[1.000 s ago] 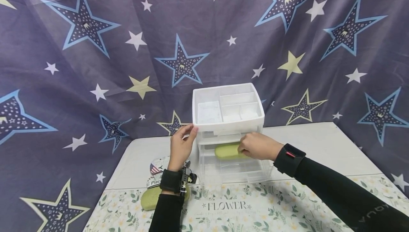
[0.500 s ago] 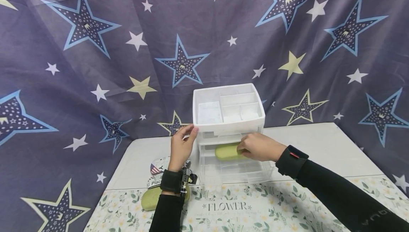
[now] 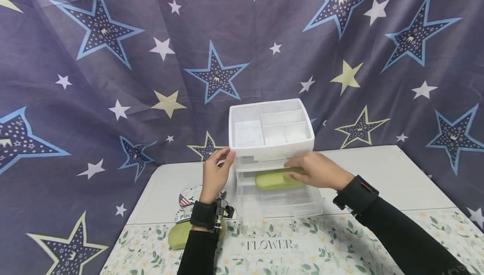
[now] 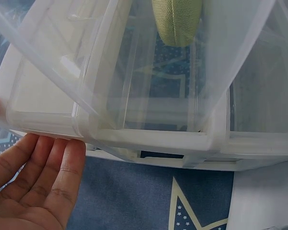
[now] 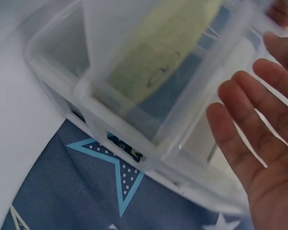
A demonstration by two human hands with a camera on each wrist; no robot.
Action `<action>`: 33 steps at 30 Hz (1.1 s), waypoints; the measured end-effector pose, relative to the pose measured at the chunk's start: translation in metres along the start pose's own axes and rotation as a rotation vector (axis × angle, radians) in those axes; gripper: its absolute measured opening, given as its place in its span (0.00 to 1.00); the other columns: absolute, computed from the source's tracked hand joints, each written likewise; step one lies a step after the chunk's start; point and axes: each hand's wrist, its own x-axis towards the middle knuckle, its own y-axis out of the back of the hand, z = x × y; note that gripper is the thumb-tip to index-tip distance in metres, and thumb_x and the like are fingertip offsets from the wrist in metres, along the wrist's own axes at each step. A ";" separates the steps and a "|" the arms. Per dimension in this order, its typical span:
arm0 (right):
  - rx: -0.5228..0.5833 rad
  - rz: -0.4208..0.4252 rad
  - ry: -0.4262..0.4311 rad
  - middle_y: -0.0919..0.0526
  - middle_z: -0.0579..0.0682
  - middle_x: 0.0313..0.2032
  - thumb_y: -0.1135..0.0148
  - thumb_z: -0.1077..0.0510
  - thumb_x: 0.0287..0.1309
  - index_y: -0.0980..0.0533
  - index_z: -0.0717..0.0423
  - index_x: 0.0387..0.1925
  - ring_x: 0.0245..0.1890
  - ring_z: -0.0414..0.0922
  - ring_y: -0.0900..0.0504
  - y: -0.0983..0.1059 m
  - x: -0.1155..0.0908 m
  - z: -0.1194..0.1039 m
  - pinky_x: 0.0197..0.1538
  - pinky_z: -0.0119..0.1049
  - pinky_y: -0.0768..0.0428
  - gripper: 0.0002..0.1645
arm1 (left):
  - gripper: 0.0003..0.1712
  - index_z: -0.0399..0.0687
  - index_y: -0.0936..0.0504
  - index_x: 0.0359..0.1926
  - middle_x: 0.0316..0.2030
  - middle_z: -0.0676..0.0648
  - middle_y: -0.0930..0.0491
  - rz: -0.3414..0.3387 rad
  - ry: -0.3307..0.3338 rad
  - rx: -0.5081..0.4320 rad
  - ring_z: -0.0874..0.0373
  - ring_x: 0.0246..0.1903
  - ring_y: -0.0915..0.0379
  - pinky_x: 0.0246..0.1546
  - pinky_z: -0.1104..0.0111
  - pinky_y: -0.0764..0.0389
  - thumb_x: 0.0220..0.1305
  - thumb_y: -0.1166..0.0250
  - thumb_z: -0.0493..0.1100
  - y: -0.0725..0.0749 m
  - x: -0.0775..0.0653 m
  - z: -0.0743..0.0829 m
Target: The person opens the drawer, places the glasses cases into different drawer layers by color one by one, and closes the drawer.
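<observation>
A white drawer unit stands on the table, its lower clear drawer pulled out. Inside that drawer, toward the back, lies an oblong green case with a woven surface, like a glasses case. My left hand holds the unit's left front corner, thumb at the front and fingers against the side. Above the drawer's right part, my right hand overlaps the case's right end in the head view. In the right wrist view its fingers are spread, with nothing between them.
Left of the unit, a second green case and a printed pouch with a flag pattern lie partly behind my left forearm. A floral cloth covers the table's front. A star-patterned curtain hangs close behind the unit.
My right hand has let go of the green case and risen a little, its fingers opening. The case stays in the drawer; my left hand keeps its place on the unit.
</observation>
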 end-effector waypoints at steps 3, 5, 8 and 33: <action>0.055 0.140 -0.006 0.11 0.49 0.42 0.27 0.57 0.62 0.13 0.57 0.47 0.40 0.42 0.14 0.006 -0.004 0.006 0.40 0.40 0.16 0.13 | 0.24 0.40 0.15 0.57 0.49 0.44 0.15 -0.003 0.004 -0.001 0.52 0.50 0.18 0.50 0.55 0.17 0.72 0.33 0.54 0.000 0.001 0.001; 0.101 0.253 0.003 0.11 0.49 0.40 0.25 0.61 0.58 0.13 0.58 0.46 0.38 0.43 0.14 0.010 -0.007 0.012 0.38 0.38 0.16 0.14 | 0.24 0.40 0.16 0.58 0.49 0.44 0.15 -0.010 0.007 -0.002 0.52 0.51 0.18 0.51 0.55 0.17 0.72 0.34 0.54 -0.001 0.001 0.001; 0.159 0.406 0.018 0.11 0.49 0.37 0.22 0.66 0.50 0.14 0.59 0.45 0.36 0.43 0.14 0.015 -0.011 0.020 0.40 0.34 0.17 0.18 | 0.25 0.40 0.16 0.58 0.50 0.44 0.15 -0.011 0.009 -0.005 0.51 0.51 0.18 0.52 0.54 0.17 0.72 0.33 0.54 -0.001 0.002 0.002; 0.753 0.490 -0.376 0.21 0.69 0.56 0.35 0.69 0.66 0.31 0.67 0.70 0.55 0.37 0.19 -0.033 -0.059 0.062 0.58 0.30 0.20 0.32 | 0.25 0.40 0.16 0.58 0.50 0.44 0.15 -0.011 0.006 0.010 0.51 0.52 0.19 0.52 0.52 0.17 0.72 0.34 0.54 0.000 -0.003 0.003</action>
